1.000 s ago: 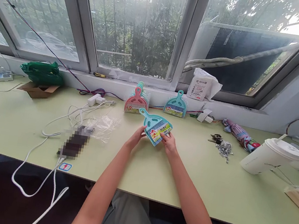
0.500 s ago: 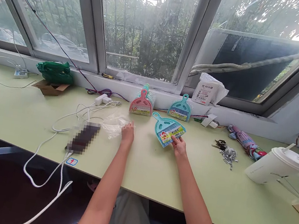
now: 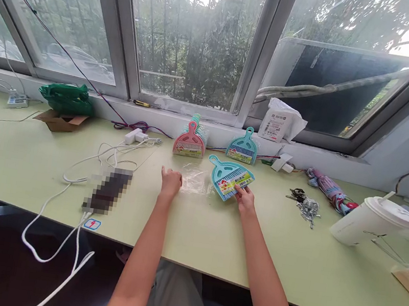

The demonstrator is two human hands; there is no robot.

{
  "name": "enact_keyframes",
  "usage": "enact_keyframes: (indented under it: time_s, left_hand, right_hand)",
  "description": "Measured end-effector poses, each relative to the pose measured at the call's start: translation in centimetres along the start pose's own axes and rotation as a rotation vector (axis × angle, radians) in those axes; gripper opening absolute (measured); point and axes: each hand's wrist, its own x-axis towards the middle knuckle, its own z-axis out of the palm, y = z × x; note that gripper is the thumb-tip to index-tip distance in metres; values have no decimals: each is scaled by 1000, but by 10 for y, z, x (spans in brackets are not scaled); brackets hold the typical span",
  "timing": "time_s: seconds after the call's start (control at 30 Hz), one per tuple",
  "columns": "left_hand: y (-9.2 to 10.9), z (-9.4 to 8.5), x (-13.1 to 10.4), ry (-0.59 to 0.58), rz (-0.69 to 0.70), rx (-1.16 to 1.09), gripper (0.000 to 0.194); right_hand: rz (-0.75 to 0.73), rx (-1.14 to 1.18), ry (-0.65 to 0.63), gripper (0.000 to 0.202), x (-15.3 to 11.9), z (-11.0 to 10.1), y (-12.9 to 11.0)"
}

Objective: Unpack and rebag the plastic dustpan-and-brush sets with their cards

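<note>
My right hand grips the lower right corner of a turquoise mini dustpan and brush set, tilted above the table with its handle toward the upper left. A printed card label covers part of the blue bristles. My left hand is closed at the left edge of a clear plastic bag, which lies spread between the hand and the set. Part of the bag's edge is hidden by the fingers. Behind them stand a row of sets with a pink dustpan in front, and another turquoise dustpan.
On the left of the table lie a blurred phone, white cables and a cardboard box under a green bag. To the right are keys, a folded umbrella and a white cup.
The clear plastic bag has passed from the left of my left hand to its right, and the hand has turned. My right hand keeps the turquoise set in about the same place.
</note>
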Motion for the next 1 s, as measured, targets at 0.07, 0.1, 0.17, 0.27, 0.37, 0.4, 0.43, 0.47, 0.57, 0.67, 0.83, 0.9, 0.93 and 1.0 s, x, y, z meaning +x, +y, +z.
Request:
enact_keyframes:
  time_s: [0.07, 0.1, 0.17, 0.27, 0.37, 0.4, 0.43, 0.47, 0.57, 0.67, 0.83, 0.9, 0.93, 1.0]
  left_hand:
    - [-3, 12, -5, -34, 131, 125, 29]
    - [-6, 20, -10, -83, 191, 212, 21]
    - [-14, 36, -19, -191, 257, 362, 12]
    - [-28, 51, -28, -254, 234, 440, 33]
    - [-37, 48, -23, -226, 170, 403, 20]
    - [-37, 45, -20, -200, 150, 366, 18]
    - [-37, 41, -16, -169, 133, 325, 19]
    - [-36, 37, -13, -137, 123, 291, 21]
    - [-31, 30, -9, -63, 139, 275, 21]
    - [-26, 28, -10, -28, 179, 504, 15]
    - [-22, 24, -9, -124, 264, 1378, 23]
    - [-22, 23, -7, -122, 294, 1486, 27]
    - [-22, 23, -6, -111, 308, 1501, 27]
    - [-22, 23, -5, -86, 325, 1500, 27]
  right_hand:
    - [13, -7, -8, 35, 2, 0, 1]
    - [20, -8, -11, 35, 3, 0, 1]
    - [32, -10, -13, 33, 4, -1, 1]
    - [46, -27, -19, 30, 5, -1, -2]
    - [83, -63, -37, 27, 3, -3, -8]
    - [101, -78, -42, 26, 3, -4, -10]
    - [120, -95, -49, 25, 2, -5, -12]
    - [137, -111, -58, 25, 2, -6, -14]
    - [168, -159, -104, 25, 0, -9, -18]
    - [192, -198, -169, 27, -2, -9, -20]
    - [228, -255, -236, 30, -8, -7, -23]
    - [218, -266, -226, 30, -10, -6, -23]
    - [209, -268, -215, 30, -11, -5, -23]
    - [189, -261, -183, 30, -12, -2, -21]
